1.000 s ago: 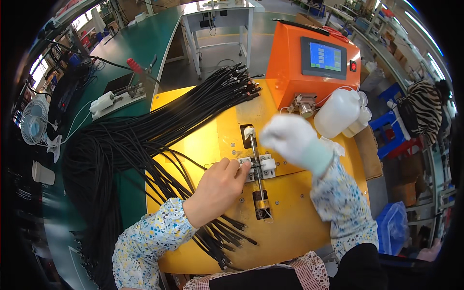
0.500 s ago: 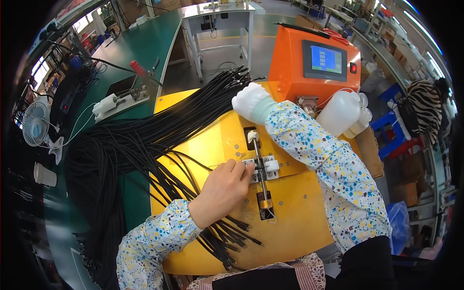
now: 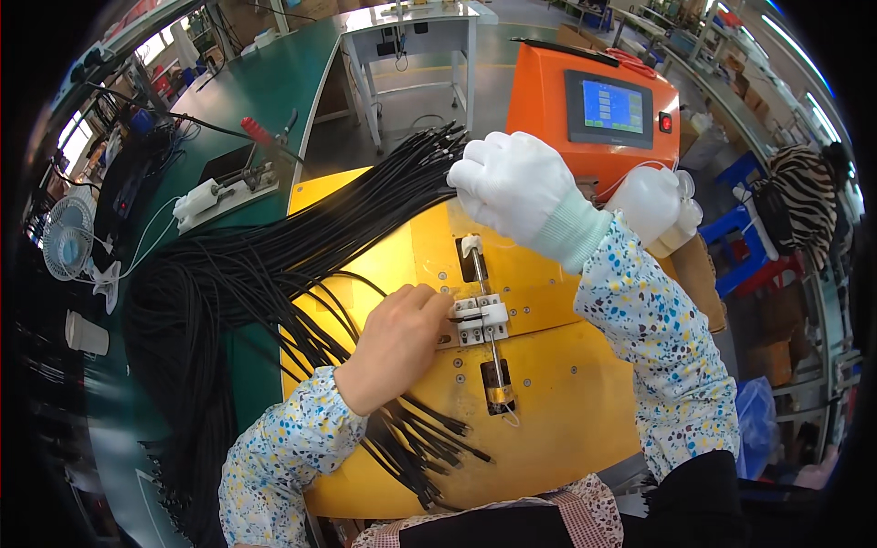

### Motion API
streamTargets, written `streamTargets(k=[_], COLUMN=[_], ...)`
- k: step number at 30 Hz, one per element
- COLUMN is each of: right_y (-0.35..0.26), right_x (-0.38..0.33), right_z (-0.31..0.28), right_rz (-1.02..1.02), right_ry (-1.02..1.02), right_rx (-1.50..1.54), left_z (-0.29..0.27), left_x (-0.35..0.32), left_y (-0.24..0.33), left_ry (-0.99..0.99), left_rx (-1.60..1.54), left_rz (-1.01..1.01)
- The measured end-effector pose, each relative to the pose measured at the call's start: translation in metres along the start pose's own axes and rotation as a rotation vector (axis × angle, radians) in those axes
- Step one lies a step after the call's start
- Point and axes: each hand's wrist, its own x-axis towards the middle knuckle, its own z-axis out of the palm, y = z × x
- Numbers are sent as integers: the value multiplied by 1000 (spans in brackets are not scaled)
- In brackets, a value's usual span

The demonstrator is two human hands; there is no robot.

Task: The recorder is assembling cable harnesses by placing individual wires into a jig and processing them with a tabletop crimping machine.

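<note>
My bare left hand [image 3: 395,342] is beside a small white clamping block [image 3: 493,313] on a yellow worktop [image 3: 539,429]. Its thumb and fingers are pinched together on a thin black cable [image 3: 464,318], whose short end shows against the block. A metal rod [image 3: 493,354] runs lengthwise through this fixture. In a white glove, my right hand [image 3: 516,187] is closed and raised over the far side of the worktop, close to the metal-tipped ends of a black cable bundle [image 3: 365,205]. Whatever its curled fingers hold is hidden.
Loose cable ends [image 3: 429,447] lie below my left wrist. An orange machine with a screen [image 3: 610,108] stands at the far right, beside white plastic bottles [image 3: 639,205]. On the green table [image 3: 256,91] at the left are a toggle-clamp fixture [image 3: 228,192] and a small fan [image 3: 68,242].
My right hand has risen toward me and shifted slightly right. My left hand has moved a little left, away from the rod. The white block now sits further left, over the rod.
</note>
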Motion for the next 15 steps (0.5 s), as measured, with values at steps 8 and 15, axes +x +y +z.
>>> streamTargets(k=[8, 15], right_y=[-10, -58], right_x=[-13, -62], right_z=[-11, -39], right_rz=[277, 482], right_ry=[-121, -163], right_rx=[267, 1129], left_z=[-28, -47], left_x=[6, 8], left_y=[6, 22], left_ry=[-244, 73], left_rx=[50, -173], left_rz=[33, -49])
